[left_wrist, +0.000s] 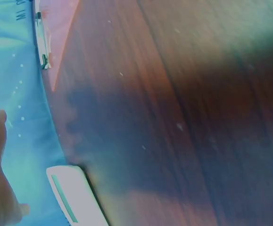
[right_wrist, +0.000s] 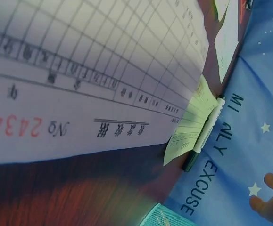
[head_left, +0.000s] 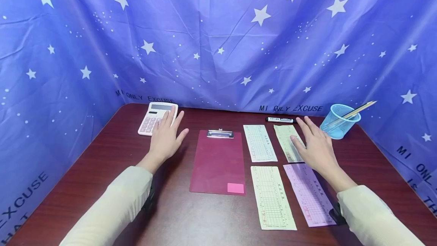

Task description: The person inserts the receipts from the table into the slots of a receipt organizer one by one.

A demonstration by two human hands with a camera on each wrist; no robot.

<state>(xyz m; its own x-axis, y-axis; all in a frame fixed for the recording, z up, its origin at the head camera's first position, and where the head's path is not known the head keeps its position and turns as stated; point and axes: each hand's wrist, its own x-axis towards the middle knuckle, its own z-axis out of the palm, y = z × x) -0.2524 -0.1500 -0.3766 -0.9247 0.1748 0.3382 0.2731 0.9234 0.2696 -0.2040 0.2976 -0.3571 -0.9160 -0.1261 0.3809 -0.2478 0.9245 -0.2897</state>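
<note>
My left hand is held above the table with fingers spread, nearest the white calculator and partly covering it. On the other side my right hand hovers, fingers extended, over a yellow-green receipt slip and hides part of it. A pink-purple slip lies under the right wrist. Beside them lie a pale blue-white slip and a light green slip. Between the hands lies a dark red clipboard with a metal clip and a pink label. Neither hand holds anything.
A black-and-white marker lies behind the slips. At the back right stands a light blue mesh pen cup with pencils leaning in it. A blue star-printed curtain rises along the back and sides of the dark wooden table.
</note>
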